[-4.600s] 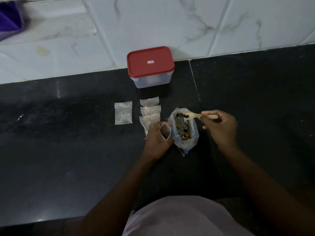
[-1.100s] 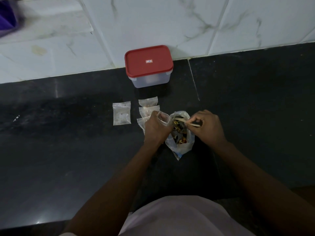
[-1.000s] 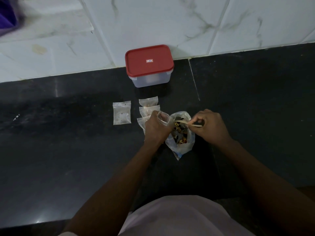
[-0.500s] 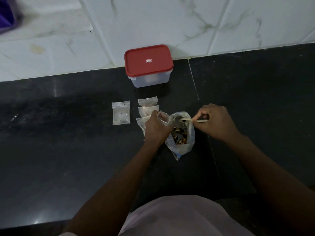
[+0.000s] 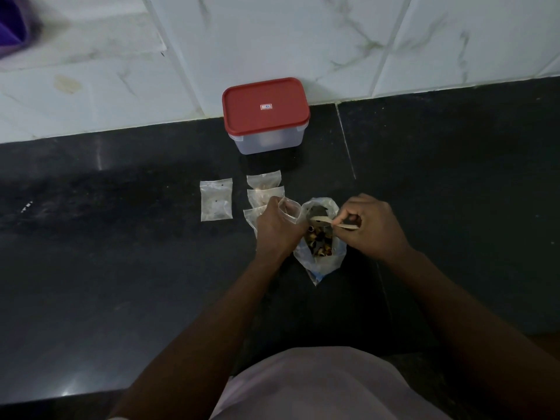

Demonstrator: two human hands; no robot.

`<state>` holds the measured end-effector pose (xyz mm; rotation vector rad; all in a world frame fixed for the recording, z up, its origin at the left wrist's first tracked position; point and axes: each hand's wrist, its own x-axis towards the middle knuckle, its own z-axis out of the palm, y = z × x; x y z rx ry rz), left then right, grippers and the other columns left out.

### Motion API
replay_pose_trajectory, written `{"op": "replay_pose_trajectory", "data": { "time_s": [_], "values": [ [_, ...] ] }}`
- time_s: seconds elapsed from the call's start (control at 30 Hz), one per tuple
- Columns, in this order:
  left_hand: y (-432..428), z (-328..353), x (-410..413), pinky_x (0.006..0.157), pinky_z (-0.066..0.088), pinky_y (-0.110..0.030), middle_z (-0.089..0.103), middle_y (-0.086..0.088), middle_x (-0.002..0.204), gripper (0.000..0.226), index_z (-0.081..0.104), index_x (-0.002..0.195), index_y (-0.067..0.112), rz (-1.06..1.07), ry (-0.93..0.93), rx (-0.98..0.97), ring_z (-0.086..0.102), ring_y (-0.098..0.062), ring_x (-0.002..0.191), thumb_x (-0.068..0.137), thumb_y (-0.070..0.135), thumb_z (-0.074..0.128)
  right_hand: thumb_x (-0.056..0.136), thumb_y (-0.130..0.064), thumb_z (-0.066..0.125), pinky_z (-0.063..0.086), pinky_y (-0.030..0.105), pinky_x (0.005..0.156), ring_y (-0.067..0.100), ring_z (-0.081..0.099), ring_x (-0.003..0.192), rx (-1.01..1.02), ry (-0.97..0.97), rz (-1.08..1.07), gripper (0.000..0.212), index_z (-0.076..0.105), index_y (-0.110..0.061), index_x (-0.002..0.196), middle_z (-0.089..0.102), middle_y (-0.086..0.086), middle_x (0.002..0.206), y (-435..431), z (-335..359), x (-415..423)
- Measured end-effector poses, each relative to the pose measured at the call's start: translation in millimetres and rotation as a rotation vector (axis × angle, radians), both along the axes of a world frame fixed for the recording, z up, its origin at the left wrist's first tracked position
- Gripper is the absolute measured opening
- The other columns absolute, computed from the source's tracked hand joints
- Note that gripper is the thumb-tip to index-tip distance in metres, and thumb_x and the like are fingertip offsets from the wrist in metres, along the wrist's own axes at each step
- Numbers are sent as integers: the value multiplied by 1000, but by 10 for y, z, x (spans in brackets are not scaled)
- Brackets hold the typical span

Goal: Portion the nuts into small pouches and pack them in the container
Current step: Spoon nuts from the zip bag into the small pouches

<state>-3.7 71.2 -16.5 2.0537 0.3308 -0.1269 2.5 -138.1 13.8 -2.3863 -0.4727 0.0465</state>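
The left hand [image 5: 277, 228] has its grip clamped on an open pouch [image 5: 289, 209], mouth up. The pouch touches the rim of the bag [image 5: 321, 259] of nuts [image 5: 318, 241] near the middle of the table [image 5: 121, 268]. The right hand [image 5: 374, 228] has its grip pinched on the spoon [image 5: 321, 220], whose bowl lies over the bag's mouth. I cannot tell whether the spoon is loaded.

As I judge it, the step goes best with the pouch mouth held wide and tight against the bag, so stray nuts fall back in. Scoops should be modest and tipped inside the mouth, not above it. The fill should match the packed ones, with room left to seal.

Count:
- One container [image 5: 266, 140], at the table's far edge, with its red lid [image 5: 263, 107] on.
- One bag.
- One spoon.
- Five pouches:
  - the held one;
  - three filled pouches [image 5: 263, 181], overlapping in a row between the container and the left hand;
  - one flat pouch [image 5: 216, 199] just left of them, which may be a stack.
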Motion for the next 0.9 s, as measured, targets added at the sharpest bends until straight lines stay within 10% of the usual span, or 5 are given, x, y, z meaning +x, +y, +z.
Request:
{"op": "replay_pose_trajectory", "data": {
  "time_s": [0.9],
  "values": [
    [53, 106, -23, 73, 47, -11, 66, 7, 99, 45, 60, 110, 14, -11, 3, 13, 63, -3, 90, 78, 34, 85, 73, -14, 87, 53, 28, 63, 3, 60, 71, 21, 27, -127, 15, 73, -18, 76, 64, -13, 75, -76, 97, -32]
  ]
}}
